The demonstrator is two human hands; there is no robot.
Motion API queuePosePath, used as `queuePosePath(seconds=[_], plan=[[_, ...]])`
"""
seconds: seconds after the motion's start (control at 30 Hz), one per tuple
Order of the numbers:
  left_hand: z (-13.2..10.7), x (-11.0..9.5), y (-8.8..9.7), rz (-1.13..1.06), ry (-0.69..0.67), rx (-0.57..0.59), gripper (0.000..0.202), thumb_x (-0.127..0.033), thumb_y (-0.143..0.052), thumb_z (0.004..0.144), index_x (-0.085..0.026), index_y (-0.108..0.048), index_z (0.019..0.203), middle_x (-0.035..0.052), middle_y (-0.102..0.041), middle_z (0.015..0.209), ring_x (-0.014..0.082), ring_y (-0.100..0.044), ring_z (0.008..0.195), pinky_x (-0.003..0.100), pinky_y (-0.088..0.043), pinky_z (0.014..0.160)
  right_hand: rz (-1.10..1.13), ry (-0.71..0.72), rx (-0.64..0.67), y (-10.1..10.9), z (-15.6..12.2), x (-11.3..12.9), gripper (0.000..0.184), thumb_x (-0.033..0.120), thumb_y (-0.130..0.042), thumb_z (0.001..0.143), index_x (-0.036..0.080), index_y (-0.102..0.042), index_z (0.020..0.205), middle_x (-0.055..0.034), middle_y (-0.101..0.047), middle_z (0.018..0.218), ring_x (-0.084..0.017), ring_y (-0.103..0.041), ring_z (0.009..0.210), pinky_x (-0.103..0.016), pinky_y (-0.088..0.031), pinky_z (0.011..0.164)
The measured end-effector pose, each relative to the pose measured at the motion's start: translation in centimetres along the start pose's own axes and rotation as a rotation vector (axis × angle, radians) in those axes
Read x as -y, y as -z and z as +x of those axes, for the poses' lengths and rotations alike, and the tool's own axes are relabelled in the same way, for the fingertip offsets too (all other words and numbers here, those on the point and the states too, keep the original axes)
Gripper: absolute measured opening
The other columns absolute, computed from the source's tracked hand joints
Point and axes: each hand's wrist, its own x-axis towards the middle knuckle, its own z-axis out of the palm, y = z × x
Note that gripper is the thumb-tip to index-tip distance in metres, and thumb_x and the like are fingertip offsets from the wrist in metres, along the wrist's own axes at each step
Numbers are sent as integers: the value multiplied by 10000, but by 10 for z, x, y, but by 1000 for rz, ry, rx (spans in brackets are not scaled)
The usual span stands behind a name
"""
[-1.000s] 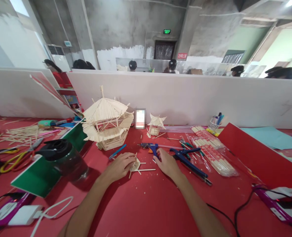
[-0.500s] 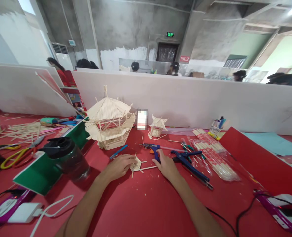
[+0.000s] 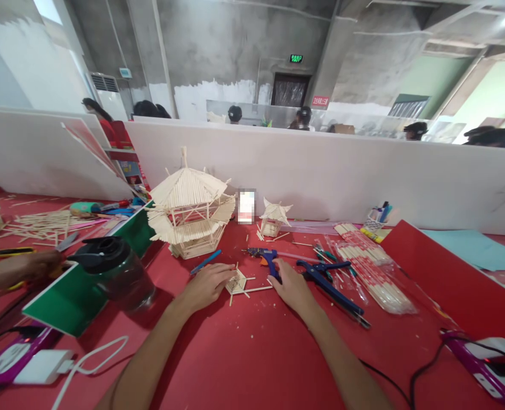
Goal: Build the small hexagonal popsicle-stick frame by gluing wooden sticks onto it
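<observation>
My left hand (image 3: 210,285) is at the left edge of a small hexagonal frame of thin wooden sticks (image 3: 237,283), its fingers and thumb closing on that edge. The frame lies flat on the red table, stick ends jutting from its corners and one long stick reaching right. My right hand (image 3: 292,285) has its fingers round the handle of a blue glue gun (image 3: 271,261), which rests on its side, nozzle to the left. A blue pen (image 3: 206,261) lies behind my left hand. Right of my right hand is a dark blue cutter tool (image 3: 333,287).
A large stick pavilion (image 3: 188,208) and a small one (image 3: 275,218) stand at the back. Bagged sticks (image 3: 372,267) lie right. A dark bottle (image 3: 114,273) stands left by a green divider (image 3: 75,302). A co-worker's hand (image 3: 32,266) is beyond it. Power strips (image 3: 477,370) flank the front.
A co-worker's arm has come in at the far left, over the yellow-handled scissors. My right thumb has drawn in slightly at the glue gun handle. My left hand stays on the frame.
</observation>
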Motion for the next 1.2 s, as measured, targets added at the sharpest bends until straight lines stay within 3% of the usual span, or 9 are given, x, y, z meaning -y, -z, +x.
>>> queuePosePath(seconds=[0.13, 0.27, 0.37, 0.43, 0.53, 0.6, 0.83, 1.0, 1.2], plan=[[2, -6, 2, -11, -39, 25, 451, -66, -422, 899, -248, -617, 1262, 55, -636, 1307, 201, -557, 1232, 386, -432, 1055, -2, -16, -18, 2, 0, 5, 381, 370, -473, 953, 170, -490, 1278, -139, -637, 1156, -268, -653, 974, -361, -479, 794], [3, -11, 0, -57, -33, 22, 358, -161, -400, 970, -232, -620, 1244, 78, -660, 1245, 208, -571, 1186, 385, -447, 1022, -81, 4, -96, 25, 0, -1, 339, 357, -472, 952, 201, -551, 1242, -120, -639, 1176, -251, -636, 1013, -349, -466, 858], [3, -15, -1, -85, -41, 15, 339, -200, -393, 991, -233, -609, 1250, 85, -662, 1228, 209, -572, 1181, 375, -451, 1011, -231, 4, -155, 51, -6, -29, 447, 463, -555, 893, 196, -582, 1250, -142, -629, 1196, -309, -567, 1137, -410, -415, 964], [4, -19, -1, -91, -66, 17, 335, -205, -392, 996, -243, -604, 1253, 77, -660, 1231, 207, -567, 1191, 370, -443, 1023, -318, -42, -122, 65, -13, -55, 552, 518, -602, 843, 210, -563, 1299, -156, -595, 1270, -347, -520, 1205, -453, -396, 982], [5, -26, -1, -81, -83, 36, 319, -242, -404, 1000, -256, -600, 1252, 67, -649, 1253, 209, -562, 1203, 379, -425, 1044, -386, -85, 20, 71, -21, -89, 606, 528, -655, 786, 274, -555, 1327, -137, -532, 1384, -360, -484, 1269, -476, -394, 996], [5, -30, 0, -65, -70, 61, 314, -282, -416, 1000, -262, -601, 1253, 65, -638, 1275, 218, -557, 1208, 391, -419, 1049, -417, -112, 40, 69, -23, -100, 641, 501, -676, 774, 285, -532, 1360, -137, -499, 1426, -360, -459, 1303, -482, -390, 1013], [6, -31, -4, -68, -77, 56, 323, -311, -417, 1000, -254, -612, 1252, 84, -643, 1249, 227, -561, 1188, 405, -419, 1041, -429, -113, 80, 73, -17, -100, 621, 446, -689, 781, 240, -553, 1351, -142, -501, 1431, -348, -472, 1294, -475, -373, 1037], [7, -31, -7, -54, -95, 55, 277, -268, -427, 991, -242, -638, 1168, 79, -639, 1227, 226, -556, 1172, 395, -425, 1020, -389, -61, 53, 80, -17, -104, 643, 438, -715, 754, 214, -566, 1338, -147, -559, 1361, -335, -539, 1211, -433, -394, 1014], [10, -39, -15, -21, -24, 2, 192, -259, -498, 955, -209, -660, 1043, 88, -640, 1142, 229, -569, 1072, 380, -438, 949, -261, -33, 29, 89, -22, -99, 647, 416, -709, 741, 190, -568, 1330, -155, -580, 1313, -339, -548, 1188, -443, -405, 1008]])
